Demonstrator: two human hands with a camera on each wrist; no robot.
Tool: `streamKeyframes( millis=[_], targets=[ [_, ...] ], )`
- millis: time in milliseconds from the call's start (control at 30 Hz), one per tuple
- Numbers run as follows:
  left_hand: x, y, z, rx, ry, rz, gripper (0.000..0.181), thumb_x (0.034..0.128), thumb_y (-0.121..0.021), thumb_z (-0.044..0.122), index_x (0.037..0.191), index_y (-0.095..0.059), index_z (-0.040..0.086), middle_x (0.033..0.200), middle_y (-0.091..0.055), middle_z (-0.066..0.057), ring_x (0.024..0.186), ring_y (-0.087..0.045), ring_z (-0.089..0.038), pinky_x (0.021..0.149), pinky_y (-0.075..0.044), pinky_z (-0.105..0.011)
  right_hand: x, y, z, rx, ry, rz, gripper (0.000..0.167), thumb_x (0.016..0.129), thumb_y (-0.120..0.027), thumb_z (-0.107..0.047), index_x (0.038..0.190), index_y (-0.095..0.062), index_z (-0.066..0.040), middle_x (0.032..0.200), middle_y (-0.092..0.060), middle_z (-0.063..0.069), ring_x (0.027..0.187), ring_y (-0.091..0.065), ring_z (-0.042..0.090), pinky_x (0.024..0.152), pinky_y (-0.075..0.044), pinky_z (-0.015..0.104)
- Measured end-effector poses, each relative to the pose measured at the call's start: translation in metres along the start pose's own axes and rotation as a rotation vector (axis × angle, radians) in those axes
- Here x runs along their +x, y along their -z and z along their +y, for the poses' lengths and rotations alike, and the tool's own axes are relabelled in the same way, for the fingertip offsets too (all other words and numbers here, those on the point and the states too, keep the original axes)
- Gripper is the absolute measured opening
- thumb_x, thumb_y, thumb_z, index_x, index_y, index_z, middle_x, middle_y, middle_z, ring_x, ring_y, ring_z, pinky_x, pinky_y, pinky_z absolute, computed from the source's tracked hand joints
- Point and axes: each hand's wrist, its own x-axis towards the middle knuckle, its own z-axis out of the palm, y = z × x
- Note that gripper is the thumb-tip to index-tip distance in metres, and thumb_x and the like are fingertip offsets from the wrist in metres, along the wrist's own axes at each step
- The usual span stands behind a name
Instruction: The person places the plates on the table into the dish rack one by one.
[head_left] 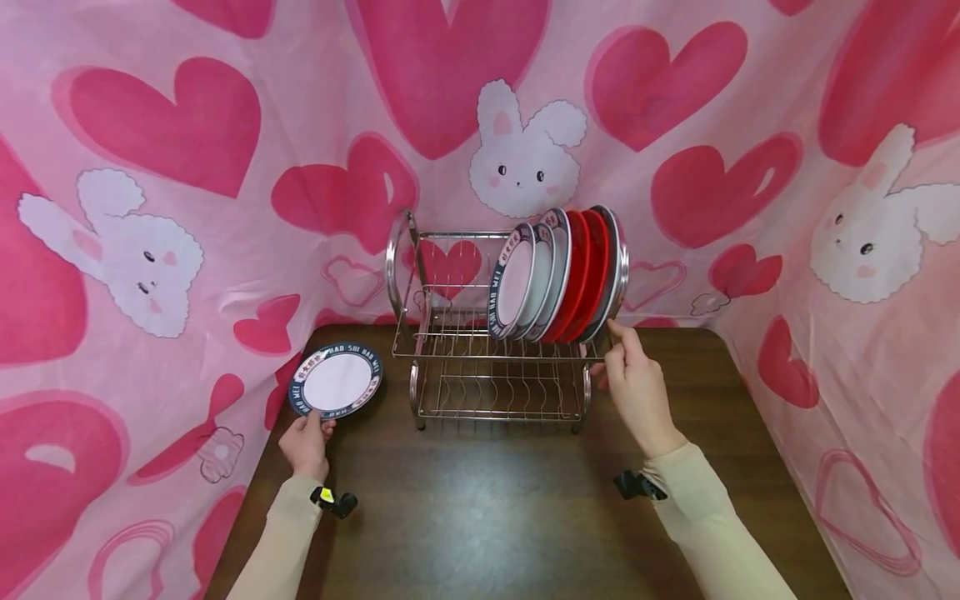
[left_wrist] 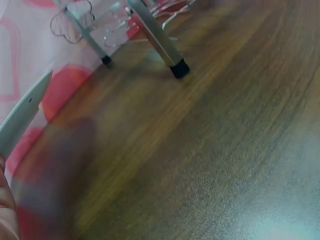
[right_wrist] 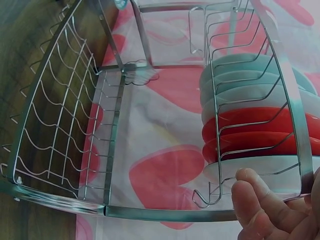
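Observation:
My left hand (head_left: 306, 446) pinches the near rim of a white plate (head_left: 341, 383) with a dark blue lettered border. It holds the plate left of the metal dish rack (head_left: 487, 358); in the left wrist view the plate (left_wrist: 25, 112) shows edge-on. On the rack's upper tier, toward the right, several plates stand on edge: white ones with blue borders (head_left: 513, 283), two red plates (head_left: 576, 275) and another white plate at the far right. My right hand (head_left: 637, 392) grips the rack's right front corner. In the right wrist view, its curled fingers (right_wrist: 245, 192) are at the rail below the plates.
The two-tier rack stands on black feet (left_wrist: 180, 69) at the back of a brown wooden table (head_left: 465, 517). Pink cloth with hearts and rabbits (head_left: 450, 100) hangs behind the table and along both sides. A wire lower tier (head_left: 495, 400) lies beneath the plates.

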Motion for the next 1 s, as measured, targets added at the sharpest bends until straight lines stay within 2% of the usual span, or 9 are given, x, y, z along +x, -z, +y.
streamKeyframes(
  millis=[333,633,800,1000],
  targets=[
    [-0.014,-0.001,0.018,-0.049,-0.026,-0.025,0.022,0.1007,-0.065,0.019,0.082,-0.070,0.009,0.065,-0.066,0.005,0.057,-0.064,-0.005,0.064,-0.057,-0.020,0.000,0.001,-0.001,0.003,-0.009,-0.006,0.044,0.106,-0.038,-0.010,0.147,-0.051,-0.008,0.081,-0.075,0.012,0.060,-0.066,0.019,0.057,-0.050,0.031],
    [-0.023,-0.002,0.031,-0.086,-0.104,-0.017,0.026,0.0992,-0.064,0.014,0.074,-0.070,0.011,0.061,-0.064,0.004,0.051,-0.061,-0.006,0.055,-0.054,-0.018,-0.001,0.000,0.000,0.024,-0.014,-0.012,0.044,0.107,-0.036,-0.011,0.148,-0.050,-0.007,0.082,-0.075,0.014,0.060,-0.065,0.020,0.054,-0.049,0.031],
    [-0.031,-0.001,0.039,-0.098,-0.151,-0.002,0.025,0.0993,-0.064,0.016,0.076,-0.072,0.012,0.061,-0.064,0.005,0.049,-0.060,-0.006,0.053,-0.053,-0.018,-0.001,-0.001,-0.001,0.030,-0.013,-0.005,0.044,0.107,-0.035,-0.010,0.147,-0.051,-0.006,0.081,-0.075,0.015,0.059,-0.065,0.018,0.055,-0.048,0.028],
    [-0.041,-0.002,0.049,-0.152,-0.184,0.010,0.022,0.0989,-0.066,0.018,0.080,-0.074,0.009,0.063,-0.065,0.004,0.047,-0.058,-0.008,0.052,-0.052,-0.017,-0.002,0.000,-0.005,0.022,-0.019,0.008,0.044,0.107,-0.034,-0.010,0.146,-0.052,-0.007,0.080,-0.075,0.015,0.056,-0.063,0.011,0.055,-0.047,0.028]
  ],
)
